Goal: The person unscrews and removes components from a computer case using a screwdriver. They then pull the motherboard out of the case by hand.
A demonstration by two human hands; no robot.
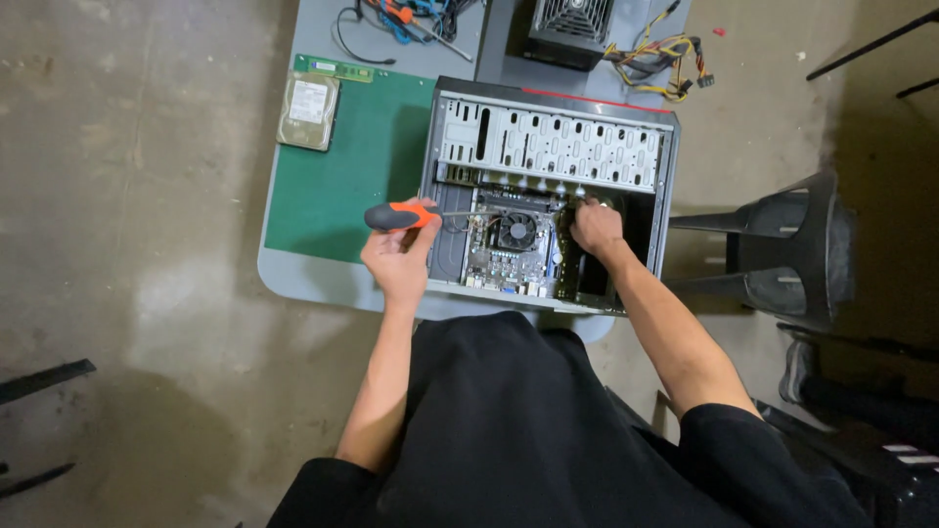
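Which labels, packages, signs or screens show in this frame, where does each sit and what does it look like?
Label on the hard drive: upper left edge of the green mat, a pale rectangular sticker on the silver drive.
Sticker on the memory stick: above the drive, a small white strip on the green board.
No packages, signs or screens show.

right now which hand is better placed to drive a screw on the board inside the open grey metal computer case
Probably left: the left hand grips the orange-and-black-handled screwdriver, shaft aimed at the green motherboard. The right hand is empty-looking, reaching inside the open grey metal computer case.
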